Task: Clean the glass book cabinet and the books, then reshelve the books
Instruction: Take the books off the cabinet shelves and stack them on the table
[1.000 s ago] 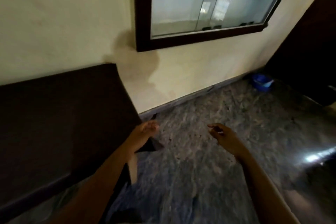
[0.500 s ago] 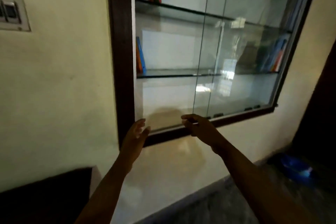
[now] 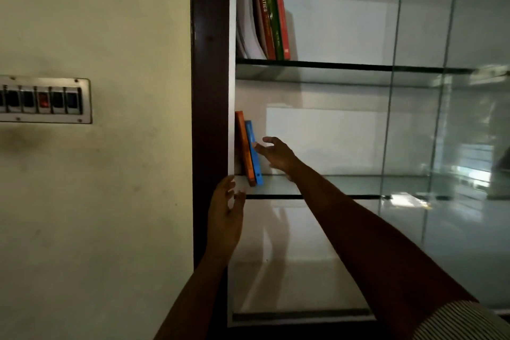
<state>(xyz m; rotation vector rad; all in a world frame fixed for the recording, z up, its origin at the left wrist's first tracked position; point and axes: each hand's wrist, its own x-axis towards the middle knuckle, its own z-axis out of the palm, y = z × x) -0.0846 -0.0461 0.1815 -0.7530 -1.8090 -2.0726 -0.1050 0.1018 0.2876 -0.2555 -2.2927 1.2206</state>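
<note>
The glass book cabinet has a dark wooden frame [image 3: 209, 91] set in the wall, with glass shelves and its left side open. On the middle glass shelf [image 3: 345, 185] an orange book [image 3: 244, 146] and a blue book [image 3: 254, 152] lean against the left wall. My right hand [image 3: 276, 154] is inside the cabinet, fingers spread, its fingertips touching the blue book's spine. My left hand [image 3: 225, 215] hovers open at the frame's inner edge, just below that shelf. Red, green and white books [image 3: 266, 5] stand on the upper shelf.
A switch panel [image 3: 44, 99] is mounted on the cream wall left of the cabinet. A sliding glass pane [image 3: 455, 132] covers the cabinet's right part, with reflections. The bottom compartment [image 3: 289, 270] holds nothing visible.
The view rose from the floor to the cabinet. Both hands lifted; my right hand went into the middle shelf and reached the blue book, my left rose to the frame edge.
</note>
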